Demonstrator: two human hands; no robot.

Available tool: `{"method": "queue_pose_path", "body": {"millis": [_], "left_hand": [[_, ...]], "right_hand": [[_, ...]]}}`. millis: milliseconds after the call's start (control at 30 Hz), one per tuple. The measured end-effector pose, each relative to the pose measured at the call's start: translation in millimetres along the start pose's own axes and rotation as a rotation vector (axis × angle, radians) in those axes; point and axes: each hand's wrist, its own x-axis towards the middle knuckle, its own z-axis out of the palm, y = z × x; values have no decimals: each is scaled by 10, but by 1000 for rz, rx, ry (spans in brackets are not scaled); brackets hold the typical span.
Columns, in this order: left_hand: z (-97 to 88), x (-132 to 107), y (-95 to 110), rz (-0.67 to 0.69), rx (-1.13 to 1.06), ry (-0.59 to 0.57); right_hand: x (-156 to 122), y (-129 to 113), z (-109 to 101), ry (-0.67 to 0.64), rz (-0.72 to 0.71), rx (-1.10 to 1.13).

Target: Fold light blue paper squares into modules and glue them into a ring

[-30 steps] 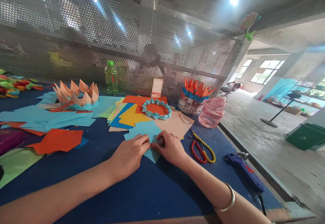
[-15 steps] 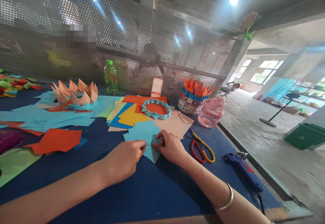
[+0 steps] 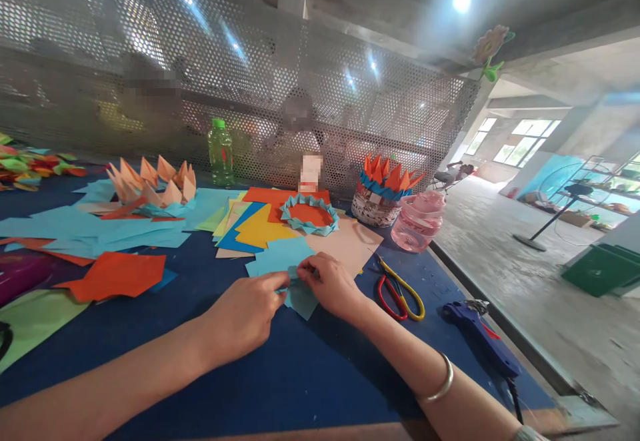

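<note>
Light blue paper [image 3: 280,257] lies on the blue tabletop under and between my hands. My left hand [image 3: 245,314] is closed, its thumb and forefinger at a small folded piece of blue paper near the sheet's middle. Close beside it my right hand [image 3: 333,284] pinches the same small piece, which the fingers mostly hide. Just beyond stands a zigzag ring of folded light blue paper [image 3: 325,229] on orange and peach sheets. Scissors with a red and a yellow handle [image 3: 400,294] lie right of my right hand.
A glue gun [image 3: 483,339] lies near the table's right edge. Behind are a pink jug [image 3: 417,224], an orange-and-blue folded-paper piece on a tub [image 3: 375,206], a green bottle [image 3: 220,154] and a peach paper crown [image 3: 150,184]. Orange paper [image 3: 120,277] lies left.
My right hand has shifted slightly up and left, its fingers rolling over the small blue fold, which shows less now. My left hand stays nearly in place.
</note>
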Motion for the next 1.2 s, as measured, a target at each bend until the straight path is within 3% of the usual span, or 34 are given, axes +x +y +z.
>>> {"method": "queue_pose_path", "body": {"millis": [167,367,567,833,1033,1200], "left_hand": [[-13,-21,4,45,47,-10],[50,-29,-31,56,64,17],[93,-35,-34,88,105,61],[93,-25,-45,100,157,188],[112,-46,-58,113,57,124],[128,-60,-79,121,2,59]], "right_hand": [[35,-69,45,-7,-18,-74],[12,-88,-11,-38,48,105],[-84,-108,-47,-110,2,209],[-67,-56,11,2,93,268],[-124,-86,44,-40,-67,230],[-136,-24,-19,-19,-173,70]]}}
